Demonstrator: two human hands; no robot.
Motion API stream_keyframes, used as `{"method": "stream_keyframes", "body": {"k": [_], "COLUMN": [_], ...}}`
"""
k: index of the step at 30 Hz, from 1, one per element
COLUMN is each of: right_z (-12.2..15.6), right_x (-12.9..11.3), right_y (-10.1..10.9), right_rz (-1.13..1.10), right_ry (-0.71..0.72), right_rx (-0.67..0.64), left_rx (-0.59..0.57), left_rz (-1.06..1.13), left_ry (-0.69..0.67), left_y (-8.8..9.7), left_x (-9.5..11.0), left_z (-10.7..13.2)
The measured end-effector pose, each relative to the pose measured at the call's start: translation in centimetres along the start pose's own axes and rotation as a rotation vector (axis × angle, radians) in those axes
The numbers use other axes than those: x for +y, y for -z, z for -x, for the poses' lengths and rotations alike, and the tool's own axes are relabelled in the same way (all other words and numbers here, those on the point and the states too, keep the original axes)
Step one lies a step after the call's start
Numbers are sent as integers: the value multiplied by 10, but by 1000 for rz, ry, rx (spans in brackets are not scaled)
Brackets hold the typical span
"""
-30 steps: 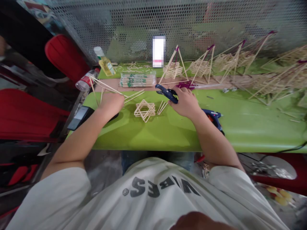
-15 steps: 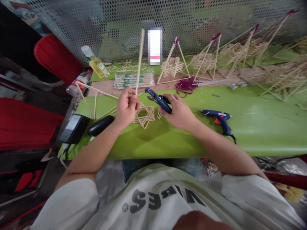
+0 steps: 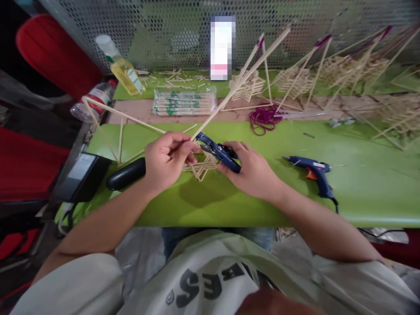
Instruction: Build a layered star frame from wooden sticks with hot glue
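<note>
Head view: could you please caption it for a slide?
Left hand holds a long stick near blue cutters in the right hand.

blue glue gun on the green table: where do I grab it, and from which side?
Take the glue gun by its handle, below the orange trigger, coming down from above on the near side. It lies flat on its side on the green table, nozzle pointing left, handle angled toward the near edge. Probably avoid the nozzle.

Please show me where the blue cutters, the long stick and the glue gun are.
blue cutters [image 3: 219, 153]: head view, on the blue handle.
long stick [image 3: 241, 83]: head view, about mid-length.
glue gun [image 3: 308, 164]: head view, on its barrel.
</note>
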State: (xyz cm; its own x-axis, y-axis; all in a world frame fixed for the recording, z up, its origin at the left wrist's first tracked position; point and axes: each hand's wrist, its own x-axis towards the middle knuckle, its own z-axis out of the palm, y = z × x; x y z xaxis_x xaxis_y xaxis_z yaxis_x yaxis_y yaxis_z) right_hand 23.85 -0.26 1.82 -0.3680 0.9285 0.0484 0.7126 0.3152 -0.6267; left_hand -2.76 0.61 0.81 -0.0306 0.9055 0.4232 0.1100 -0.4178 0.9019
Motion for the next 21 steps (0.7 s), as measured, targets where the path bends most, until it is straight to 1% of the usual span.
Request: {"method": "stream_keyframes", "body": {"k": [2, 6, 8, 12, 17, 19, 21], "right_z": [2, 4, 5, 8, 10, 10, 9], "right_x": [-3, -13, -17, -23, -28, -27, -26], "right_y": [2, 9, 11, 10, 7, 6, 6], "right_rz": [-22, -74, -88, -108, -106, -90, -82], "right_ry": [-3, -55, -73, -86, -117, -113, -114], "right_rx": [-22, -122, -146, -110, -57, -37, -26], "left_rx": [-1, -20, -25, -50, -47, -68, -119], "left_rz": [-28, -73, -108, -140, -88, -26, 59], "left_ry": [-12, -17, -20, -49, -81, -28, 97], "left_y": [1, 3, 3, 2, 0, 0, 1], "left_x": [0, 2, 4, 9, 13, 15, 17], "left_z": [2, 7, 9, 11, 12, 12, 10]}}
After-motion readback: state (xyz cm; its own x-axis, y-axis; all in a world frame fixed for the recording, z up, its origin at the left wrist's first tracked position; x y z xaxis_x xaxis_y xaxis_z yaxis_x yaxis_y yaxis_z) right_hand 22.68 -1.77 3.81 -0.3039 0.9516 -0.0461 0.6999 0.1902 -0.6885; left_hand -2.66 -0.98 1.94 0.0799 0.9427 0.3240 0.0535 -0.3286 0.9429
